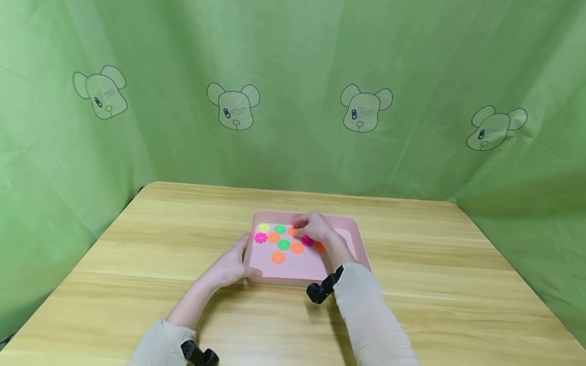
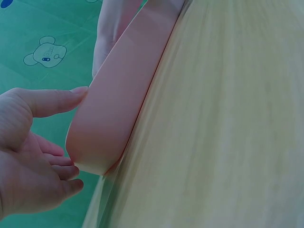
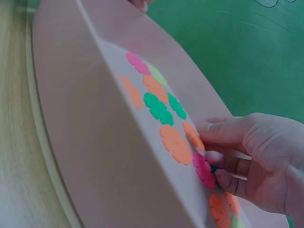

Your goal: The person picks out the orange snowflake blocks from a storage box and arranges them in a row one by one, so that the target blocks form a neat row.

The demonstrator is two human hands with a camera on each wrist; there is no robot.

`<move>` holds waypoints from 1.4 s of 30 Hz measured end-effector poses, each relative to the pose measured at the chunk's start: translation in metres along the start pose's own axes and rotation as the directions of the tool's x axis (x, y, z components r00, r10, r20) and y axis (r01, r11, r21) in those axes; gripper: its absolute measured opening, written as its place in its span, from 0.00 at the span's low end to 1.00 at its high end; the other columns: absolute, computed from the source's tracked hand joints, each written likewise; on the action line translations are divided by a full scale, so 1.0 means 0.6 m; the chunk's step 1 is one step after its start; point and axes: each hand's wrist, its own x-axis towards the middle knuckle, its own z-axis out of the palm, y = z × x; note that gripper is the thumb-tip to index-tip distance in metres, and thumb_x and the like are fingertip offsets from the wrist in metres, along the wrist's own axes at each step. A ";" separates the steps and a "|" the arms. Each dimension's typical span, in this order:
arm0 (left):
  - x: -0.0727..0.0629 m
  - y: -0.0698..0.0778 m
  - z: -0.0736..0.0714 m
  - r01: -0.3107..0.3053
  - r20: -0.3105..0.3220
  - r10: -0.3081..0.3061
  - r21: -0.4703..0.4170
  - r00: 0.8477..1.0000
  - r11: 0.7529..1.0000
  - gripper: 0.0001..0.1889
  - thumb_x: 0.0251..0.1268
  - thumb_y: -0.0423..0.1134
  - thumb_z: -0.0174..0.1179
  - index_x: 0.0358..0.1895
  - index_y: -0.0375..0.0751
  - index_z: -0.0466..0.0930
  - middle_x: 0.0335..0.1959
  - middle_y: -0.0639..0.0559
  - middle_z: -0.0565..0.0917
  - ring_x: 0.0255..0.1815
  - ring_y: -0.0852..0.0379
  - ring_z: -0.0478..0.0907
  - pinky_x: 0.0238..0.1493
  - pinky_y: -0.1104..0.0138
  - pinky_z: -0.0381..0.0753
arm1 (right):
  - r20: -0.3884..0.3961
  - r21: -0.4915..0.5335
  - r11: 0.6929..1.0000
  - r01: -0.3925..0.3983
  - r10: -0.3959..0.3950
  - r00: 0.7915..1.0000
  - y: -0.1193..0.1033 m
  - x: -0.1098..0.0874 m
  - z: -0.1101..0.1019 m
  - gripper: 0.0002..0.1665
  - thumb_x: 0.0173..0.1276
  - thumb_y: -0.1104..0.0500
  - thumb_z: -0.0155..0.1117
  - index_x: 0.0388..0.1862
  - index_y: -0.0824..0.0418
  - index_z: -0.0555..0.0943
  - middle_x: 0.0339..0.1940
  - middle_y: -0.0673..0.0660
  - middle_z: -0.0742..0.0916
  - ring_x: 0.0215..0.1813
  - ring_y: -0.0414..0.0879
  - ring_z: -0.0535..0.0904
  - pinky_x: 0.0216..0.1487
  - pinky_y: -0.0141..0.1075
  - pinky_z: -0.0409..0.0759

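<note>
A shallow pink tray (image 1: 299,279) with rounded corners sits on the table, and brightly coloured plastic snowflake discs lie in it. My left hand (image 1: 232,264) holds the tray's near left corner; in the left wrist view the thumb (image 2: 59,100) meets the rim and the fingers bend by the outer wall. Inside the tray my right hand (image 1: 316,227) pinches an orange snowflake disc (image 3: 192,136) between thumb and fingers, low over the tray floor. Close to its curled fingers lie a magenta disc (image 3: 203,169) and a partly hidden green disc (image 3: 216,173).
Other discs, such as a yellow one (image 1: 264,228), a green one (image 1: 284,245) and an orange one (image 1: 278,257), lie flat in the tray's left half. A wooden table (image 1: 435,284) spreads around it. A green curtain (image 1: 297,152) with printed mouse heads hangs behind.
</note>
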 end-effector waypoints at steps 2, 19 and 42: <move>-0.001 0.001 0.000 0.001 0.003 -0.001 -0.002 1.000 1.000 0.52 0.40 0.30 0.70 0.71 0.29 0.47 0.71 0.34 0.53 0.70 0.38 0.50 0.67 0.45 0.47 | -0.011 -0.029 0.999 0.025 -0.026 1.000 0.003 0.001 0.003 0.21 0.56 0.64 0.69 0.50 0.61 0.82 0.47 0.55 0.84 0.45 0.46 0.76 0.48 0.35 0.75; 0.000 0.000 0.004 0.007 0.002 -0.007 0.004 1.000 1.000 0.52 0.41 0.30 0.70 0.71 0.30 0.47 0.71 0.35 0.53 0.71 0.40 0.50 0.68 0.46 0.47 | 0.033 -0.111 0.991 0.069 -0.065 0.997 -0.002 -0.002 0.014 0.19 0.54 0.66 0.70 0.46 0.62 0.82 0.37 0.55 0.80 0.40 0.48 0.72 0.39 0.33 0.72; 0.002 -0.005 0.003 0.016 -0.016 -0.016 0.000 1.000 1.000 0.52 0.40 0.30 0.70 0.71 0.32 0.48 0.71 0.37 0.54 0.70 0.41 0.51 0.68 0.46 0.48 | -0.008 -0.113 0.982 0.153 -0.155 0.988 0.002 -0.007 0.006 0.20 0.52 0.68 0.70 0.46 0.65 0.82 0.35 0.55 0.83 0.37 0.45 0.74 0.43 0.36 0.75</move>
